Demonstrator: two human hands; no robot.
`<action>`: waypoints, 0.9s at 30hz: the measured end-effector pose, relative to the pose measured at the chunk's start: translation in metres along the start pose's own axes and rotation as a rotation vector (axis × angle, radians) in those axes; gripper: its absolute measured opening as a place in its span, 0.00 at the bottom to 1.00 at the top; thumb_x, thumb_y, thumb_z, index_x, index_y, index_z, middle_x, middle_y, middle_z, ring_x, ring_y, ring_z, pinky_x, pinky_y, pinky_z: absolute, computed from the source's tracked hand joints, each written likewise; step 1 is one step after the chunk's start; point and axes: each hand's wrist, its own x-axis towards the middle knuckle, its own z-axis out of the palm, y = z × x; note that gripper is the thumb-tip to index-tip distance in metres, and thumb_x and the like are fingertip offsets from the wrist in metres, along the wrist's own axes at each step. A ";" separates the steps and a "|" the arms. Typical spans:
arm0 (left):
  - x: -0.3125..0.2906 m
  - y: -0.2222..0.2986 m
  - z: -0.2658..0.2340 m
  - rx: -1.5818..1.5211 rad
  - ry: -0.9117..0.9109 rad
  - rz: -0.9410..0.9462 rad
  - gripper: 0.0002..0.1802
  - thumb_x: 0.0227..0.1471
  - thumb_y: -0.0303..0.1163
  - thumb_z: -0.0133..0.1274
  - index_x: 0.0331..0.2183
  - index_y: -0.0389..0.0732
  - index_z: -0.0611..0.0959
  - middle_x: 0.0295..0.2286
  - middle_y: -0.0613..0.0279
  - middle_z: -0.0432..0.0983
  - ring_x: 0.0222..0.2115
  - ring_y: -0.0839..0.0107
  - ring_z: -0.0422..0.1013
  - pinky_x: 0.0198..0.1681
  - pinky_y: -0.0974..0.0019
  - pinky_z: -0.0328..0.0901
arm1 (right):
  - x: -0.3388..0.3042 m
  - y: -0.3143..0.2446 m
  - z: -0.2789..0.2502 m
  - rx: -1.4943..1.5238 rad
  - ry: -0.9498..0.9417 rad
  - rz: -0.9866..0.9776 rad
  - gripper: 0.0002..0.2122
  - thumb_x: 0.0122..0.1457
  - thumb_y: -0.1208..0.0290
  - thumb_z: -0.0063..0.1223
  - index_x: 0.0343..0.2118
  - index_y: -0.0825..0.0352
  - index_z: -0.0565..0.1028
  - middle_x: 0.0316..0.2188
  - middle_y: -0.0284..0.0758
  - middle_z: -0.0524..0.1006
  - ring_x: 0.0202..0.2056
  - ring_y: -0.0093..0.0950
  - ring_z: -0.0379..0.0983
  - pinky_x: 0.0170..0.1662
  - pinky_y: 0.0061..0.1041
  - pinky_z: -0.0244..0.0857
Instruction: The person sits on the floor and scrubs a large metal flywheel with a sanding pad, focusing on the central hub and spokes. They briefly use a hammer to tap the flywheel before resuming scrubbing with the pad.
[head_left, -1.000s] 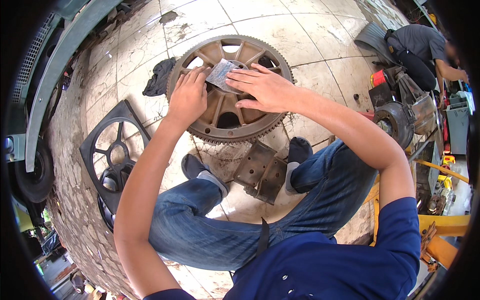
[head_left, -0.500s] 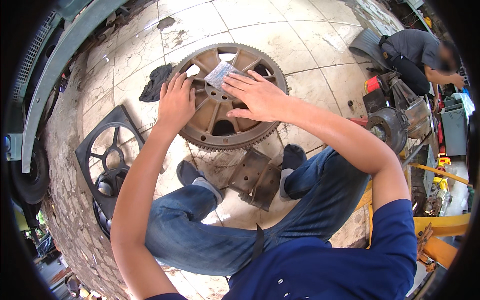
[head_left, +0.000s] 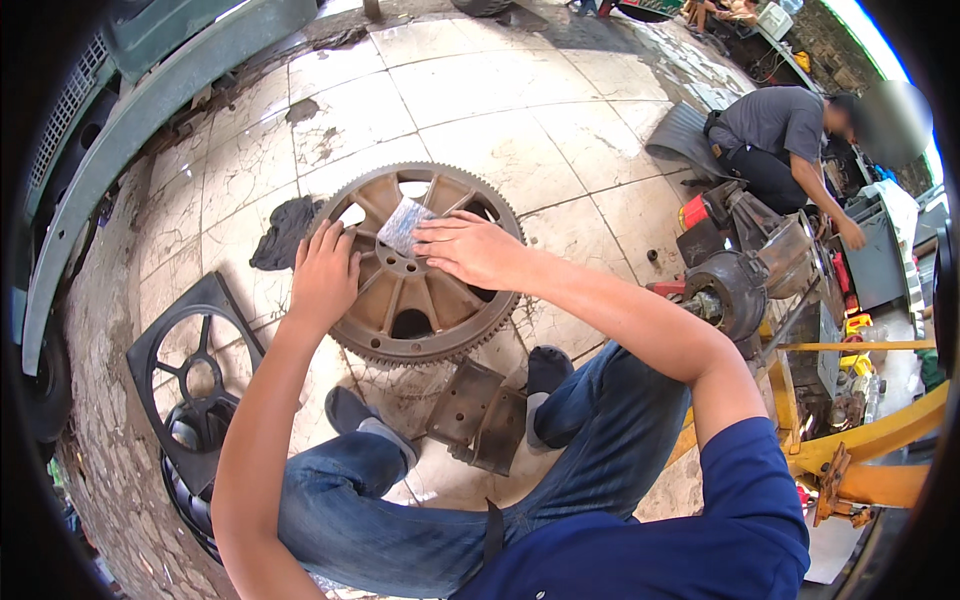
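A brown metal flywheel [head_left: 415, 348] with a toothed rim lies on the tiles in front of me. On its left rim rests my left hand [head_left: 326, 275], open, fingers stretched upward and holding nothing. A small greyish-blue sheet [head_left: 402, 224], perhaps folded sandpaper, lies over the hub. My right hand [head_left: 472, 250] reaches across from the right with fingers extended flat, the fingertips on the sheet's lower right edge. The right thumb is mostly hidden. Below the hub, bolt holes and cast spokes show.
Left of the flywheel lie a black cloth [head_left: 287, 233] and a black fan shroud [head_left: 210, 340]. Rusty metal plates [head_left: 478, 412] sit between my feet. At right, a person [head_left: 775, 135] crouches beside a large metal housing [head_left: 735, 290]; a yellow frame [head_left: 870, 440] stands nearer.
The view has shifted, so the flywheel appears lower and further left. My right fingers have drawn closer together, near the sheet's edge. The crouching person's arm has moved.
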 end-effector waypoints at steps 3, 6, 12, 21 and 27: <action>-0.002 -0.005 0.003 0.008 0.025 0.018 0.22 0.59 0.36 0.50 0.53 0.38 0.74 0.55 0.52 0.68 0.61 0.54 0.60 0.62 0.44 0.56 | 0.005 -0.009 -0.006 0.116 -0.026 0.083 0.14 0.66 0.64 0.46 0.47 0.62 0.80 0.51 0.34 0.78 0.56 0.29 0.71 0.63 0.37 0.57; -0.006 -0.007 0.001 0.029 0.030 0.030 0.22 0.58 0.36 0.51 0.52 0.38 0.75 0.55 0.52 0.69 0.61 0.54 0.61 0.61 0.45 0.57 | 0.004 -0.025 -0.002 0.120 0.006 0.094 0.14 0.66 0.65 0.46 0.47 0.62 0.80 0.51 0.34 0.78 0.57 0.29 0.70 0.63 0.39 0.56; 0.001 -0.006 0.004 0.025 0.075 0.066 0.21 0.57 0.35 0.51 0.51 0.38 0.76 0.54 0.52 0.70 0.59 0.55 0.62 0.59 0.45 0.58 | -0.008 -0.032 0.000 -0.048 -0.094 0.055 0.27 0.64 0.57 0.50 0.64 0.62 0.63 0.66 0.35 0.62 0.68 0.32 0.54 0.69 0.42 0.47; -0.003 -0.006 0.001 0.053 0.070 0.074 0.21 0.58 0.33 0.51 0.52 0.38 0.75 0.54 0.52 0.69 0.59 0.54 0.63 0.61 0.52 0.58 | 0.000 -0.028 0.008 -0.212 -0.136 0.008 0.23 0.67 0.65 0.43 0.64 0.60 0.63 0.65 0.34 0.63 0.67 0.28 0.56 0.69 0.43 0.46; -0.003 -0.007 0.001 0.058 0.067 0.074 0.21 0.58 0.33 0.50 0.52 0.39 0.75 0.54 0.52 0.69 0.59 0.55 0.63 0.61 0.51 0.58 | -0.004 -0.019 -0.009 -0.432 -0.057 -0.158 0.23 0.62 0.71 0.44 0.62 0.61 0.67 0.62 0.33 0.68 0.65 0.25 0.61 0.68 0.40 0.48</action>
